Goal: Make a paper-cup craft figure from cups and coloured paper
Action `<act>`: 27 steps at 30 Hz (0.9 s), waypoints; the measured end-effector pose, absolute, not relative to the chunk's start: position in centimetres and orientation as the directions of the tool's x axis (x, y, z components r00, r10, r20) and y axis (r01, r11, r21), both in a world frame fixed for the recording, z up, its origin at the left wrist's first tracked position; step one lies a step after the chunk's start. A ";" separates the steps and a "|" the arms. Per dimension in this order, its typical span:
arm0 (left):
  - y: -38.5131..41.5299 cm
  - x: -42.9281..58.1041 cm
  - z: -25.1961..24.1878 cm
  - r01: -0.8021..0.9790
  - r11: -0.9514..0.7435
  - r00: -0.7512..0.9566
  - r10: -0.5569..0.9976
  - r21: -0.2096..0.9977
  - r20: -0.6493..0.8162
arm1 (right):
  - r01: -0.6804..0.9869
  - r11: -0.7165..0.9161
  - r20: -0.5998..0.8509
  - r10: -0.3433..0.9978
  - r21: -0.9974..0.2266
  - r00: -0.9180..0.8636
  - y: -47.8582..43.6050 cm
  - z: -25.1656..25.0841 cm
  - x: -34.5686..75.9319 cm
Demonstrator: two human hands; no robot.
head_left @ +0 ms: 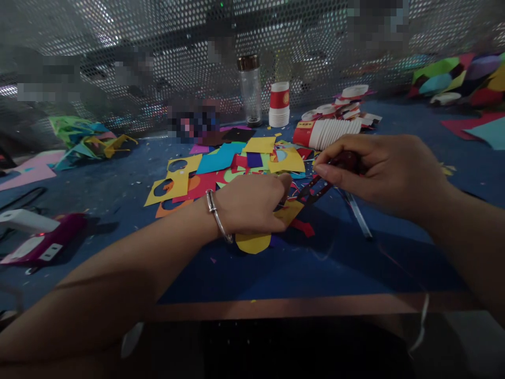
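Observation:
My left hand (256,202), with a silver bangle at its wrist, is over the heap of coloured paper. Its thumb and fingers are closed on a piece of yellow paper (290,212). To its right, my right hand (379,168) holds dark-handled scissors (317,189), their blades pointing left toward that paper. A rounded yellow piece (253,242) lies under my left wrist. Yellow sheets with round holes (179,185), a blue sheet (221,158) and red scraps (303,227) lie around my left hand.
Stacked paper cups (279,105) stand beside a clear bottle (251,95); another cup stack (331,133) lies on its side. A pen (359,217) is below my right hand. A purple power strip (51,245) is at left. Behind the blue table (236,281) stands a perforated metal screen (189,63).

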State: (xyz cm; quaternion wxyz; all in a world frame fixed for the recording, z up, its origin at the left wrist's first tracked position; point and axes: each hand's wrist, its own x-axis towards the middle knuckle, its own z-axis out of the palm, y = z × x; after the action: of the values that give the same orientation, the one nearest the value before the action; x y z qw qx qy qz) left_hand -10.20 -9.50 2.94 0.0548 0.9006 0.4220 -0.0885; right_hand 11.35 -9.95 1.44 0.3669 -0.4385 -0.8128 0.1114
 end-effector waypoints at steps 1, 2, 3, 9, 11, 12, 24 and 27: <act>-9.4 -10.3 3.0 0.769 -0.638 0.629 0.747 0.034 -0.215 | 0.627 0.586 0.494 0.799 -0.513 -0.343 -10.0 1.5 11.2; -9.3 -10.5 3.1 0.770 -0.636 0.628 0.745 0.043 -0.226 | 0.616 0.590 0.496 0.797 -0.522 -0.344 -10.1 1.5 11.1; -9.2 -10.7 3.2 0.773 -0.633 0.624 0.745 0.047 -0.235 | 0.605 0.598 0.503 0.792 -0.526 -0.346 -10.1 1.4 11.0; -8.5 -11.5 3.7 0.791 -0.608 0.601 0.751 0.066 -0.273 | 0.636 0.603 0.551 0.772 -0.482 -0.315 -9.8 0.9 10.8; -8.5 -11.4 3.7 0.805 -0.590 0.582 0.766 0.063 -0.272 | 0.634 0.598 0.553 0.775 -0.489 -0.305 -9.7 0.7 10.7; -8.6 -11.3 3.6 0.809 -0.585 0.577 0.772 0.057 -0.268 | 0.631 0.598 0.552 0.776 -0.494 -0.303 -9.7 0.6 10.7; -8.6 -10.9 3.1 0.815 -0.579 0.550 0.787 -0.026 -0.279 | 0.634 0.555 0.467 0.823 -0.538 -0.324 -10.5 2.0 10.3; -7.7 -11.9 3.6 0.832 -0.553 0.529 0.815 -0.043 -0.236 | 0.634 0.540 0.402 0.840 -0.554 -0.364 -10.6 2.0 10.3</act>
State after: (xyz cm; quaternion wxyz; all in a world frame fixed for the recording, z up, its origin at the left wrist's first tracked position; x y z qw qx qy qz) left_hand -11.88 -7.72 3.60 0.0372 0.8736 0.4715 -0.1148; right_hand 10.33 -10.58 1.98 0.3345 -0.4543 -0.8111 0.1544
